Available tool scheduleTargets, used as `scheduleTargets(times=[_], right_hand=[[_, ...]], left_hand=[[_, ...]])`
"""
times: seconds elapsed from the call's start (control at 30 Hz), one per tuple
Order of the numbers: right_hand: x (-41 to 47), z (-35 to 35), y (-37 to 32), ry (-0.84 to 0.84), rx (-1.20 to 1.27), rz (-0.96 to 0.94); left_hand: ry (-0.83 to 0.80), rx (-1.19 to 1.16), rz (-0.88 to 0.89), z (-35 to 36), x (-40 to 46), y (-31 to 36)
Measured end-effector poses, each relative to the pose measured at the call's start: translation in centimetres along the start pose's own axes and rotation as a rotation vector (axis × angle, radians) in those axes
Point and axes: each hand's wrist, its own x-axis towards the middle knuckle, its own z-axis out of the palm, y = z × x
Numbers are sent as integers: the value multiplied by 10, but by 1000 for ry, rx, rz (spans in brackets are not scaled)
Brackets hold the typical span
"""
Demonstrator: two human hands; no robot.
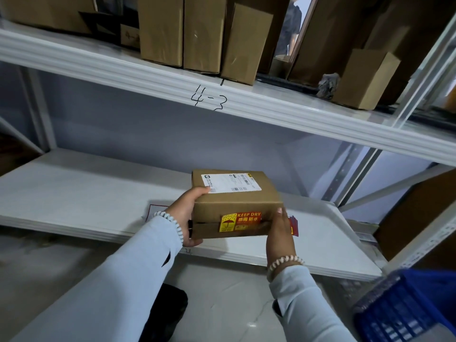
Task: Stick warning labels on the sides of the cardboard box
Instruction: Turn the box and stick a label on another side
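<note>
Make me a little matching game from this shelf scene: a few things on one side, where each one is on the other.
Things:
1. KEEP DRY label
2. white shipping label
3. handwritten 4-3
4. blue basket

Places:
A. front edge of the upper shelf
B. top of the held cardboard box
C. bottom right corner, on the floor side
D. side of the box facing the camera

Pairs: 1-D, 2-B, 3-A, 4-C

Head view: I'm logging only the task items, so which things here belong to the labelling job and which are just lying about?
Job:
small brown cardboard box
red and yellow KEEP DRY label on its near side
left hand, right hand, both holding it

Lying about:
tall brown cartons on the upper shelf
blue plastic basket
</note>
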Motion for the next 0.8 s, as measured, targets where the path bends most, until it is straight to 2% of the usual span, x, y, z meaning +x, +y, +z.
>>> scheduleTargets(times=[0.13,0.2,0.27,0.4,0.47,0.63,0.8], right_hand=[[6,-7,2,-73,22,61],[8,-8,5,-159,-10,45],[8,-5,9,-221,-70,-23],[16,4,18,-89,-88,-108],[21,8,17,-24,-74,-135],[25,15,13,73,-97,-182],[34,16,14,95,-72,-143]], left_hand=[[16,44,31,-10,5,-1],[15,-13,90,-13,11,-2],[-27,27,185,-12,12,-1],[36,540,462,-3,13,-1],[126,659,547,2,15,-1],[226,612,620,12,20,-5],[229,578,545,6,24,-8]])
